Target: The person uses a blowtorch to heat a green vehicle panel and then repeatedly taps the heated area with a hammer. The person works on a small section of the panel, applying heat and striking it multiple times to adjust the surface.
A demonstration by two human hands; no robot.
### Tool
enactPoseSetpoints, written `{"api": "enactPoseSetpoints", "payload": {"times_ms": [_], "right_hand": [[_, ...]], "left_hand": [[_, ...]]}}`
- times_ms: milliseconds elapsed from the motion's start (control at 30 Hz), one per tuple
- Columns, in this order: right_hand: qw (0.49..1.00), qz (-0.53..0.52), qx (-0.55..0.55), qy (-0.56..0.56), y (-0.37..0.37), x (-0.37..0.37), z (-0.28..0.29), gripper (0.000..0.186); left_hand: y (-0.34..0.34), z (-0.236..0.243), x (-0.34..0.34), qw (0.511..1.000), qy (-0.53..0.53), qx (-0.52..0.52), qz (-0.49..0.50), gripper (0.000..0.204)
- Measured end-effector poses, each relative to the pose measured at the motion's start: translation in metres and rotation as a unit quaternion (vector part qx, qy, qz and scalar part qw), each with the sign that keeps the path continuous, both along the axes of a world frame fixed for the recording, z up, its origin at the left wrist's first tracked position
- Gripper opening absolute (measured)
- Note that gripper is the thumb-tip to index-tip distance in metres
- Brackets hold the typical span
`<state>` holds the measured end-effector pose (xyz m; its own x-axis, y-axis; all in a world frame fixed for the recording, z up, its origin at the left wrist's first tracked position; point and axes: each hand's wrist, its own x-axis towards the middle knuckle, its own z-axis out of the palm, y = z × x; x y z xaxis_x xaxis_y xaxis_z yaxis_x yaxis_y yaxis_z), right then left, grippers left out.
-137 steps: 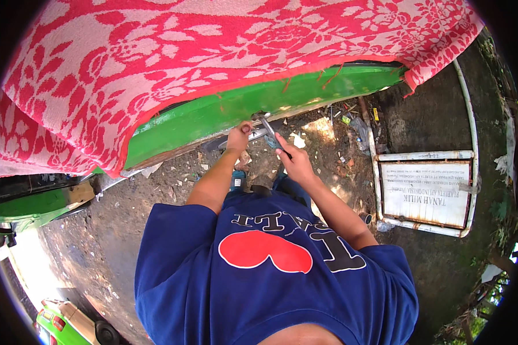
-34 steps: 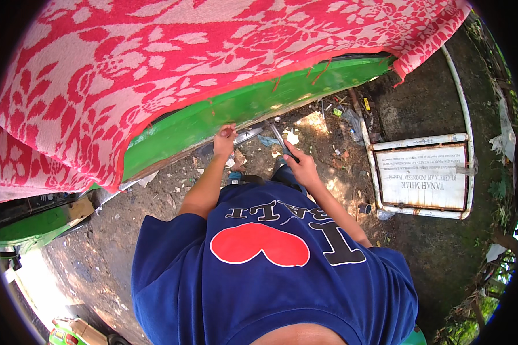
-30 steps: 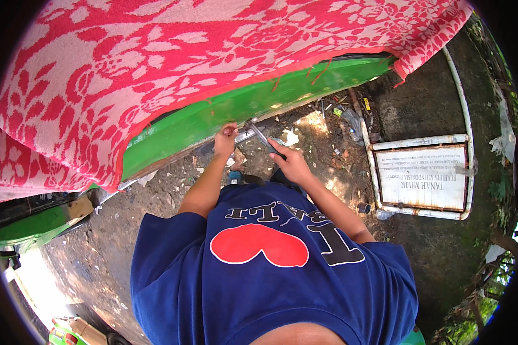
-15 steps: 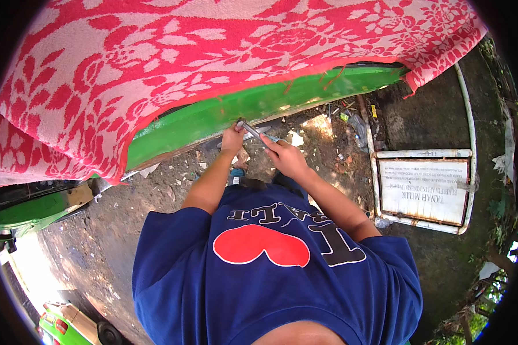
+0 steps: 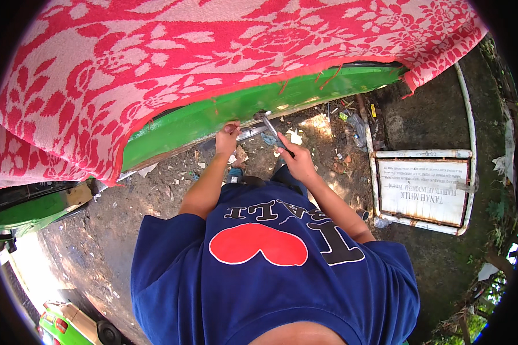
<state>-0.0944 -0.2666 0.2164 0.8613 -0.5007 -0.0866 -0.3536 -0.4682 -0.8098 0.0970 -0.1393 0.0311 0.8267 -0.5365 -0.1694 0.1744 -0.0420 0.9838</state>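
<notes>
My right hand is closed round the dark grip of a hammer. Its metal head is close to the lower edge of a green vehicle panel; I cannot tell whether it touches. Left of the hammer head and apart from it, my left hand is closed near the same edge, fingers curled together. Whatever it pinches, if anything, is too small to make out. A flat grey metal strip lies below the panel edge, partly hidden behind my left hand.
A red and pink floral towel drapes over the green panel. To the right stands a white metal frame with a sign board. Debris and a plastic bag litter the ground. A green toy-like vehicle shows at lower left.
The hammer head has moved right and slightly up, away from my left hand. My right hand has shifted right and down with it. My left hand has drawn back a little, down and left.
</notes>
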Motion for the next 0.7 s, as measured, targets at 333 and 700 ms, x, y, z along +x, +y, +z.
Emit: {"api": "enactPoseSetpoints", "payload": {"times_ms": [333, 700], "right_hand": [[1.0, -0.01, 0.0, -0.011, -0.002, -0.015, -0.012, 0.046], [0.999, -0.01, 0.052, -0.005, 0.003, -0.019, -0.01, 0.044]], "left_hand": [[-0.001, -0.019, 0.003, 1.0, -0.02, -0.005, 0.011, 0.01], [0.001, -0.008, 0.004, 0.998, -0.057, 0.014, -0.001, 0.01]]}}
